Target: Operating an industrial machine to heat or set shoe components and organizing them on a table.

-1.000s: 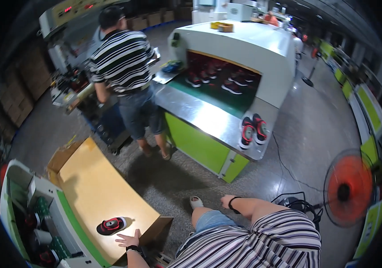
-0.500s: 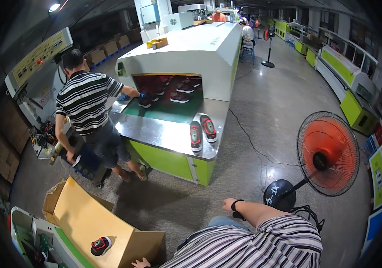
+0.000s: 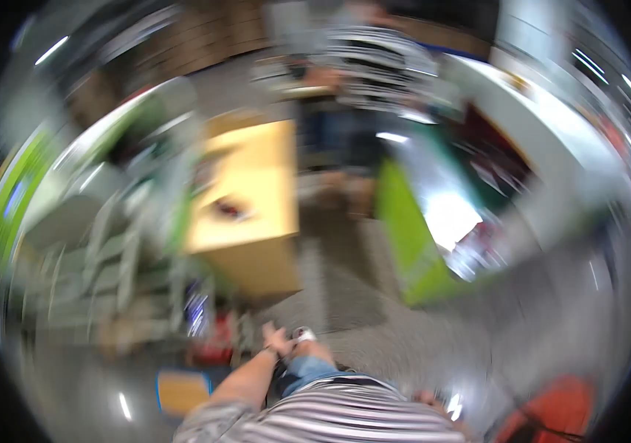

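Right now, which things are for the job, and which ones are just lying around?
Probably for the job: the blurred red-and-black shoe, the yellow-topped table under it, the white conveyor machine, the blurred shoes on its metal ledge.

Seemingly just around: the red fan, the brown cartons at the back.

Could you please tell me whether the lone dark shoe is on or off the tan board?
On: the shoe shows as a dark, reddish blur with the tan board visible around it.
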The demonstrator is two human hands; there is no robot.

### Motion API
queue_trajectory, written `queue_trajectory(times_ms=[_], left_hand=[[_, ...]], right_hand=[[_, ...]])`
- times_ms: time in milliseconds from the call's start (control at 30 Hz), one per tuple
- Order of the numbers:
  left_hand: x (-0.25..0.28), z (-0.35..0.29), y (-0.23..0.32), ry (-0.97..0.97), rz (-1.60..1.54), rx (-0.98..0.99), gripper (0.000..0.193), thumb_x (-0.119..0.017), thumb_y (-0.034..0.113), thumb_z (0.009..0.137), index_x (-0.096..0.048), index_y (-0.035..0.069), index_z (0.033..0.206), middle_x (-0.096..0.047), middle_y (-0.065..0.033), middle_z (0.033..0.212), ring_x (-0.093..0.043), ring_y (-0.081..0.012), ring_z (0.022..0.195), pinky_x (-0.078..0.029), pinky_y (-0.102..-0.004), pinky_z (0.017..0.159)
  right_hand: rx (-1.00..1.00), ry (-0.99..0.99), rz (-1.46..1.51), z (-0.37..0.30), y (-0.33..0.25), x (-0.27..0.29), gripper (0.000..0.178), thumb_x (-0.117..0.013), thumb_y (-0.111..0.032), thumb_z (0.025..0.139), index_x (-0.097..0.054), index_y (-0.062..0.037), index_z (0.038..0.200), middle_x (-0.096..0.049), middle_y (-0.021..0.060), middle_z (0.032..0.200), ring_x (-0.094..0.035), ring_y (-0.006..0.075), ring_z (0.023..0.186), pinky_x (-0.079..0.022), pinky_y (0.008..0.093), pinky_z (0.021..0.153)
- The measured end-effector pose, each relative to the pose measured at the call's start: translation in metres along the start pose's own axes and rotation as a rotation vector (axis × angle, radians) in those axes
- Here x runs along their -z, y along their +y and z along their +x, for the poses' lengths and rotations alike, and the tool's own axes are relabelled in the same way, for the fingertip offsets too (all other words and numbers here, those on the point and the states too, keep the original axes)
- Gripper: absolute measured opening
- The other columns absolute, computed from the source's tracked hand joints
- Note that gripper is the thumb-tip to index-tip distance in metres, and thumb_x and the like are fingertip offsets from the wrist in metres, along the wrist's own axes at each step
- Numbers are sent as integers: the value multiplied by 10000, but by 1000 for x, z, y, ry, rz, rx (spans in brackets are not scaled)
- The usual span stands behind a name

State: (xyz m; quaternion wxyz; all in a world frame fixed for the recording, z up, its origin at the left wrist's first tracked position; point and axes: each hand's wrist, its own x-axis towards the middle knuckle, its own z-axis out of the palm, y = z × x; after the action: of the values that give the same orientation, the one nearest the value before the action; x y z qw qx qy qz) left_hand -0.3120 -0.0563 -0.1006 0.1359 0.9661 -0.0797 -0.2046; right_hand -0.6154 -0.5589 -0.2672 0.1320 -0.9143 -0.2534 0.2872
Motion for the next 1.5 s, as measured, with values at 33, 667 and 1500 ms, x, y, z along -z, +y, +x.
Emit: queue_trajectory(times_ms=[33,667,1500], left_hand=[[-3,6,17,-71,-38,-38,660,-668,537,777,-664,2,1164,-422,-323,1427,-297,-482,1379,-268,-491,1154],[-135,-384,-173,273,-733,795,518,-655,389,857,-615,39,1236,-633,-228,1225,-603,-368,1143,-479,-447,967],[-279,-735,-186,523,-1265,1512,372,-630,277,852,-678,6,1103,-697,-224,1073,-709,-329,915,-535,-420,861]], right_hand=[[34,-16,-26,34,24,47,313,-597,-303,827,-731,-40,934,-718,187,966,-682,337,906,-532,463,817],[-523,117,384,198,-46,132,225,-676,-160,789,-736,-13,949,-734,151,926,-700,254,888,-554,391,812],[-161,-385,-118,237,-456,100,368,-701,-292,844,-684,-55,1125,-724,95,882,-695,190,758,-552,326,688]])
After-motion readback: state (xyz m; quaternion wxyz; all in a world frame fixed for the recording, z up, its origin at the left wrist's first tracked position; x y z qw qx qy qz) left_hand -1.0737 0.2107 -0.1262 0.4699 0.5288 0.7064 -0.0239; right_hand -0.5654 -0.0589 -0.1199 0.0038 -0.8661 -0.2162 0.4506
